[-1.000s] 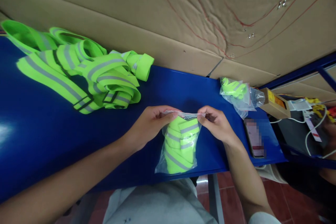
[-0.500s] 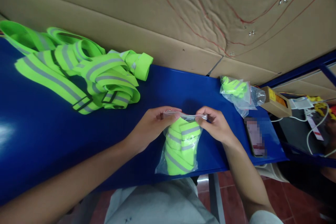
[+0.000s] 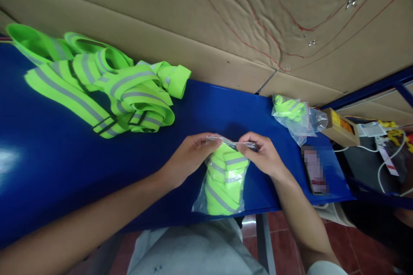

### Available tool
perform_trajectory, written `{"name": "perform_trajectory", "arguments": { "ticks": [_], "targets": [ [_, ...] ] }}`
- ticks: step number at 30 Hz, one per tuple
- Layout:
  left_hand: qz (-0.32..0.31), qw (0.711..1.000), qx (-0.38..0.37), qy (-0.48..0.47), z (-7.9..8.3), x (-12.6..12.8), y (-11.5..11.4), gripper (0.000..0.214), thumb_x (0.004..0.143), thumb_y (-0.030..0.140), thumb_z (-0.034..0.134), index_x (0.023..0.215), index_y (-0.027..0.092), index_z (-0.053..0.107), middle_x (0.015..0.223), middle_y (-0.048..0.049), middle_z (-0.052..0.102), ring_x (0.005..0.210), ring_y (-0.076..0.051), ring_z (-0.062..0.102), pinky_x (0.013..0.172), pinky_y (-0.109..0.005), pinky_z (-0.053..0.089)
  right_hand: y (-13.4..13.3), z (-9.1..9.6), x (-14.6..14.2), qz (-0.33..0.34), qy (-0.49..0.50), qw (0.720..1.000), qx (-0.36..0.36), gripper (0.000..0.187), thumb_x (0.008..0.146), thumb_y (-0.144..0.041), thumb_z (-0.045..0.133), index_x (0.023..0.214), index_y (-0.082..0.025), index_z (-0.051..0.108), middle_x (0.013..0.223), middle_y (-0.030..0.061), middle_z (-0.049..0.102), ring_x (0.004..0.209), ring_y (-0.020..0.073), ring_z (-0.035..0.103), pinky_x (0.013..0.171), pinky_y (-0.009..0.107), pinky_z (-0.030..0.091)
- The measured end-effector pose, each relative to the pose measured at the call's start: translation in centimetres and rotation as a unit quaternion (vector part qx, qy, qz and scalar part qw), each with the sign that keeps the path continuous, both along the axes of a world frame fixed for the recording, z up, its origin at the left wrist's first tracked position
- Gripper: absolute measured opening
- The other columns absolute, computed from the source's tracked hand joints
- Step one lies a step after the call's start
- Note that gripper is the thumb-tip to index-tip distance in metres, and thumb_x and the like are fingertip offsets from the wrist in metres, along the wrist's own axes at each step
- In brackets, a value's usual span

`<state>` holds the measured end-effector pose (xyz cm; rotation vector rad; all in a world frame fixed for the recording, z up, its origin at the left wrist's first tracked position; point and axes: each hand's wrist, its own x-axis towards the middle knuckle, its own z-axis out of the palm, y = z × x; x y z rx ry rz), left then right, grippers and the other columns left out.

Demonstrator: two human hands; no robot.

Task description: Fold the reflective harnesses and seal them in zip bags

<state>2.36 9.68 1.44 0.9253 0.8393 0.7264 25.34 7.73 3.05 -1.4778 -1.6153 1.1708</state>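
Observation:
A clear plastic bag (image 3: 222, 180) holding a folded neon-green reflective strap lies near the front edge of the blue table (image 3: 64, 154). My left hand (image 3: 190, 157) pinches the left end of the bag's top seal. My right hand (image 3: 263, 154) pinches the same seal a little right of its middle. Both hands have their fingers closed on the strip. The two hands are close together above the bag.
A heap of loose neon-green reflective straps (image 3: 106, 86) lies at the back left. A second bagged strap (image 3: 295, 114) rests at the back right beside a small cardboard box (image 3: 342, 126). A phone (image 3: 314, 169) lies on the right. Cardboard sheeting (image 3: 226, 17) lines the back.
My right hand has slid leftward along the bag's top seal, closing the gap to my left hand. The bag has stayed in place.

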Motion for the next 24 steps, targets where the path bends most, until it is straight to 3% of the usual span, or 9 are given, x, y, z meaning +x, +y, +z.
{"name": "perform_trajectory", "arguments": {
  "ticks": [7, 16, 21, 24],
  "targets": [
    [0.04, 0.999, 0.017, 0.011, -0.5, 0.1, -0.2, 0.041, 0.087, 0.051, 0.075, 0.102, 0.013, 0.076, 0.093, -0.007, 0.075, 0.087, -0.019, 0.067, 0.08, -0.029, 0.051, 0.3, -0.1, 1.2, 0.018, 0.013, 0.999, -0.027, 0.028, 0.089, -0.046, 0.076, 0.095, -0.02, 0.074, 0.085, 0.0012, 0.071, 0.074, 0.0132, 0.06, 0.067, 0.025, 0.044],
    [0.022, 0.99, 0.118, 0.072, -0.6, -0.4, 0.5, 0.041, 0.09, 0.055, 0.068, 0.098, 0.016, 0.08, 0.087, -0.0049, 0.075, 0.078, -0.018, 0.066, 0.07, -0.028, 0.051, 0.3, 1.0, 1.7, 0.004, 0.016, 1.0, -0.007, 0.032, 0.088, -0.046, 0.078, 0.077, -0.018, 0.069, 0.074, 0.0007, 0.069, 0.069, 0.0131, 0.059, 0.065, 0.026, 0.043],
    [0.0, 0.977, 0.175, 0.121, -0.4, -0.6, 0.5, 0.039, 0.094, 0.053, 0.065, 0.1, 0.017, 0.081, 0.087, -0.0027, 0.075, 0.077, -0.015, 0.063, 0.068, -0.023, 0.045, 0.2, 1.1, 1.3, 0.048, -0.002, 0.999, 0.005, 0.023, 0.091, -0.042, 0.076, 0.099, -0.021, 0.074, 0.093, 0.0021, 0.074, 0.083, 0.0148, 0.065, 0.075, 0.026, 0.048],
    [-0.023, 0.979, 0.168, 0.117, -0.4, -0.4, 0.2, 0.04, 0.093, 0.053, 0.065, 0.097, 0.016, 0.081, 0.086, -0.0031, 0.075, 0.076, -0.015, 0.063, 0.067, -0.023, 0.045, 0.0, 1.0, 0.6, 0.057, -0.001, 0.998, 0.006, 0.022, 0.092, -0.042, 0.074, 0.097, -0.021, 0.074, 0.092, 0.0026, 0.075, 0.083, 0.0158, 0.067, 0.075, 0.027, 0.051]
  ]
}}
